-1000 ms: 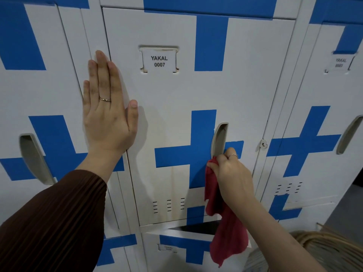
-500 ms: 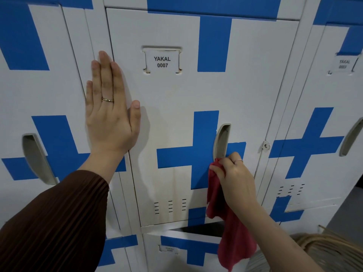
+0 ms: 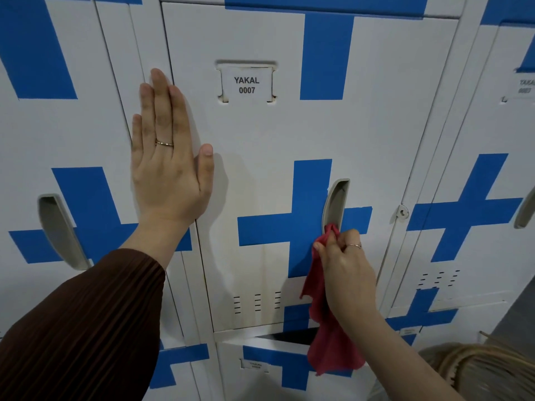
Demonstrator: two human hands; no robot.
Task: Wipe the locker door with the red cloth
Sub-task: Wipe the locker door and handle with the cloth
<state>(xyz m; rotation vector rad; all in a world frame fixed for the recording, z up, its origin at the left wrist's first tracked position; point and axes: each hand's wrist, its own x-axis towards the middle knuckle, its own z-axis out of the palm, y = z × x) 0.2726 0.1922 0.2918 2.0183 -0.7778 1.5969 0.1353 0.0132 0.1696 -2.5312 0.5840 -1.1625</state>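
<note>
1. Locker room or staff storage area: a bank of white metal lockers [image 3: 86, 134] painted with blue crosses [image 3: 311, 224].
2. Each door has a recessed handle [image 3: 335, 202], vent slots [image 3: 257, 302] and a name label [image 3: 247, 84] reading "YAKAL 0007".

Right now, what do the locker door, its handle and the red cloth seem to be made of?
Locker door: probably painted sheet metal, matte white, with punched vent slots and blue cross markings.
Handle: a recessed grey pull, plastic or metal; unclear.
Red cloth: soft woven fabric, hanging limp in folds from the right hand.

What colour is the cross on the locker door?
Blue, on a white locker door; the cross shows in the head view.
</note>
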